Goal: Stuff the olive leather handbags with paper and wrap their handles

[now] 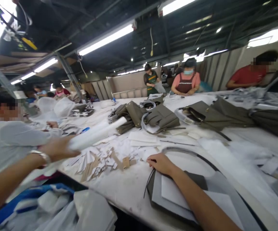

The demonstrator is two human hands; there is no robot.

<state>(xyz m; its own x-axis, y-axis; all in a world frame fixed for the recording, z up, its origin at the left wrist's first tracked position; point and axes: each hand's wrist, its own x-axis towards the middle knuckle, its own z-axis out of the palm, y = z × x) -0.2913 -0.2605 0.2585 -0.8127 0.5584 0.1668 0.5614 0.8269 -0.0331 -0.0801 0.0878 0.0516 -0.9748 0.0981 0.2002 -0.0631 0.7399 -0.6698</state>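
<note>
The left hand [58,149], closed, grips a rolled white translucent sheet [101,132] over white-and-tan paper scraps [100,163] on a broad white table [121,181]. The half-curled right hand [161,163] rests at a flat grey bag's [155,194] edge, its grip unclear; olive-grey bags [228,114] lie beyond, under fluorescent tubes [106,40].

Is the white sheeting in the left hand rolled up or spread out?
Rolled up: the white sheeting forms a long, narrow tube extending from the left hand. Whether one sheet or several, cannot tell.
</note>
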